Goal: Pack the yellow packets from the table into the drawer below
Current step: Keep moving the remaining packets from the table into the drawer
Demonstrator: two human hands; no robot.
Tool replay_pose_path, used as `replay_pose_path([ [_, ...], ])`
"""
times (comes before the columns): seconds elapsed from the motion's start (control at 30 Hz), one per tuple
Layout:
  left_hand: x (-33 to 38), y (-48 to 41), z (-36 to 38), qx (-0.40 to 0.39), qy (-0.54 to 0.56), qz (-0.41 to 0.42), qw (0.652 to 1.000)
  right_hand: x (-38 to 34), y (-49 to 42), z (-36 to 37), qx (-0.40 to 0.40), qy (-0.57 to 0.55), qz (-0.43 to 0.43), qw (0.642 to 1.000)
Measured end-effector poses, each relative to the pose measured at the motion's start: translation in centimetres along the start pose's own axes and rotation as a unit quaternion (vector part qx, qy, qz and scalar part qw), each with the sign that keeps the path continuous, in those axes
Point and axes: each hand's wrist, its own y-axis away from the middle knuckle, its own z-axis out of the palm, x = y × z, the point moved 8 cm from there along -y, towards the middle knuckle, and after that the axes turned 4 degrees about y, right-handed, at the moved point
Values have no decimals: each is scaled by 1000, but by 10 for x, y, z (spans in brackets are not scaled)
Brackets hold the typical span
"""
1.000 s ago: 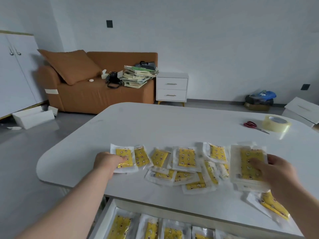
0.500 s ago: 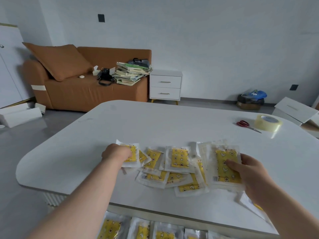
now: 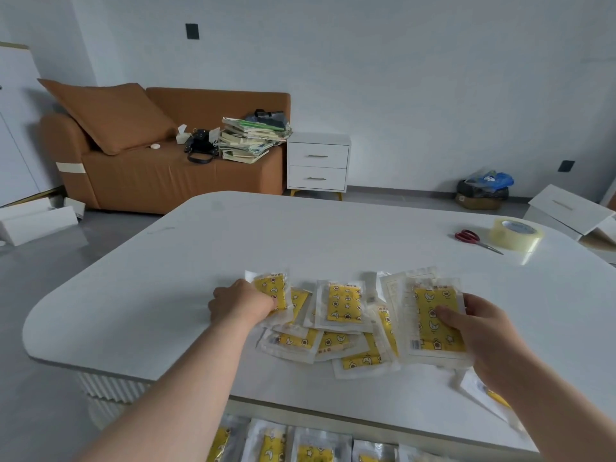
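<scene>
Front of tabletop: left grip clamps one yellow packet; right grip pinches a packet stack.

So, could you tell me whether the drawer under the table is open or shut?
Open: rows of yellow clear-wrapped packets show inside it, just below the white table's near edge.

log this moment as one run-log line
left hand: grips leftmost yellow packet | right hand: holds packet stack, thumb on top | loose packets: overlapped on white table | packed packets: below table edge
</scene>
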Motion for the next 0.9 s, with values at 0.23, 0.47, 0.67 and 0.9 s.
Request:
replay_pose_path([
  [0.23,20,-1,18,-107,154,106,977,-1,2,-4,4,2,-4,1000],
  [0.47,29,2,11,-18,-34,38,999,-2,2,-6,5,5,-6,1000],
  [0.67,30,-9,20,-80,112,6,990,-2,1,-8,5,2,-12,1000],
  [0.9,28,-8,25,-121,247,23,961,2,-3,-8,3,-30,0,1000],
])
